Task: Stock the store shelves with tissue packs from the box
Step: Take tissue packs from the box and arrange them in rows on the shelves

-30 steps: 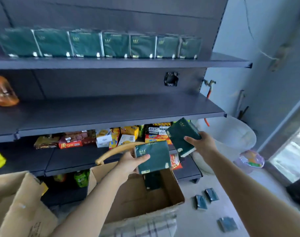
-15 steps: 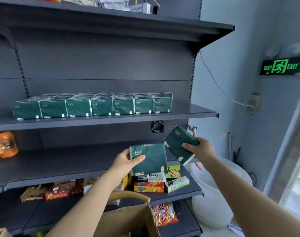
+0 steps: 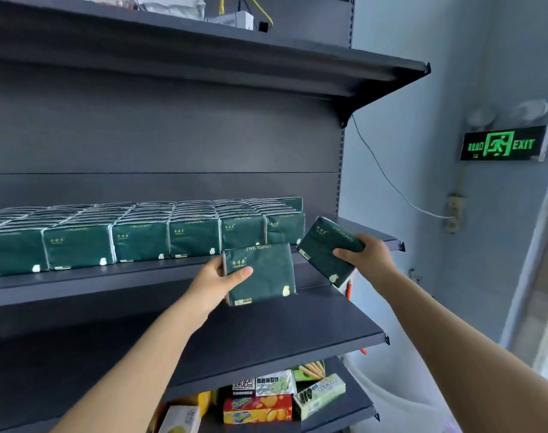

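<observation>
1. Left hand (image 3: 217, 281) grips a pack (image 3: 261, 276) at its left edge, thumb across the front. Right hand (image 3: 366, 254) clasps a tilted second pack (image 3: 321, 248).
2. Both packs are glossy dark green and held at the shelf's (image 3: 110, 276) front edge, near its right end.
3. A stocked row (image 3: 141, 239) fills that shelf, and an exit sign (image 3: 504, 143) glows on the blue wall (image 3: 422, 120).
4. Both bare arms reach forward.

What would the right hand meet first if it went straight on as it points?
Likely the rightmost dark green tissue pack in the shelf row: the right hand aims its tilted dark green pack left toward it. Depth is unclear; it may land on bare grey shelf beside it.
</observation>
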Demonstrator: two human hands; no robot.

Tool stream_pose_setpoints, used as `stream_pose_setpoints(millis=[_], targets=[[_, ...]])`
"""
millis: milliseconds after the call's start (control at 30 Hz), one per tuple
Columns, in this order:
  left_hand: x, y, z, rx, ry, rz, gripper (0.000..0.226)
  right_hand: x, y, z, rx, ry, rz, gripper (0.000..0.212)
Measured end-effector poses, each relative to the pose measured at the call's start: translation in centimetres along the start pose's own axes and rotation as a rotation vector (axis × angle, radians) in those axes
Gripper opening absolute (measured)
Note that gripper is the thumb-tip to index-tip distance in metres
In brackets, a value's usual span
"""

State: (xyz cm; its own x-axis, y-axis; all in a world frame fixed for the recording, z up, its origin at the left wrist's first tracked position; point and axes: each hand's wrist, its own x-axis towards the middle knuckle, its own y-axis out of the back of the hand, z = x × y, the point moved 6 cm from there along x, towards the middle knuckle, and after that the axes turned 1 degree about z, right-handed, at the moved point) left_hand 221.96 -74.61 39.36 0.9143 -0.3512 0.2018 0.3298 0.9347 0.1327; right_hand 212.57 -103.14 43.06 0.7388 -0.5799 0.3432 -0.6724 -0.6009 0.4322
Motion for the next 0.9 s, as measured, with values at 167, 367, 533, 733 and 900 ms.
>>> stream_pose_setpoints(millis=[167, 367, 533, 733, 900], targets=[[4.3, -1.6, 1.4, 0.015, -0.05, 0.028, 0.015, 5.2, 0.4, -0.2, 0.045, 0.012, 0.02, 0.025], [9.7, -4.2, 4.5, 0.085, -0.13, 0.072, 0.016, 12.9, 1.6, 0.5, 0.208, 0.069, 0.023, 0.024], [15.4, -6.0, 7.1, 0.047, -0.184, 0.172, 0.013, 22.5, 1.0, 1.6, 0.199, 0.1, -0.067, 0.022], [22.0, -8.2, 8.0, 0.124, -0.18, 0.261, 0.015, 32.2, -3.7, 3.1, -0.084, 0.217, -0.238, 0.026], [26.7, -9.2, 8.0, 0.237, -0.195, 0.328, 0.016, 37.1, -9.5, 4.7, -0.198, 0.329, -0.359, 0.031]])
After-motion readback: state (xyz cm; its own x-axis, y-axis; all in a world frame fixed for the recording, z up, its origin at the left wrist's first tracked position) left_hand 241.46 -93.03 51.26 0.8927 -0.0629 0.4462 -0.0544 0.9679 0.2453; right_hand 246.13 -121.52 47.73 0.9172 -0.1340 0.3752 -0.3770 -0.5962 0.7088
